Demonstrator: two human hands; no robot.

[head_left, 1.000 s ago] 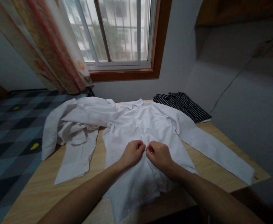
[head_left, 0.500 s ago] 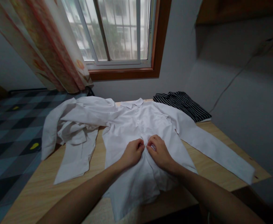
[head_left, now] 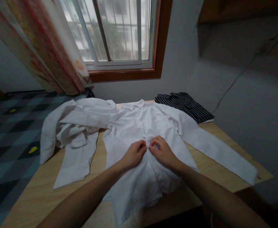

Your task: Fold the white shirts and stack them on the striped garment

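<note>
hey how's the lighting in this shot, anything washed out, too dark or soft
Head view: the window is bright, partly washed out; head view: the wall at right is dim and grainy; head view: fine detail on the white shirt between left hand and right hand is too soft to make out.

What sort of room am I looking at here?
Likely a bedroom: on the left lies what looks like a bed with a checked cover, and a floral curtain hangs beside the window.

Wood-framed window (head_left: 123, 41) (the brightest spot here), floral curtain (head_left: 42, 44), grey walls (head_left: 180, 53), checked bedding (head_left: 14, 139), pale wooden table (head_left: 42, 186)
</note>
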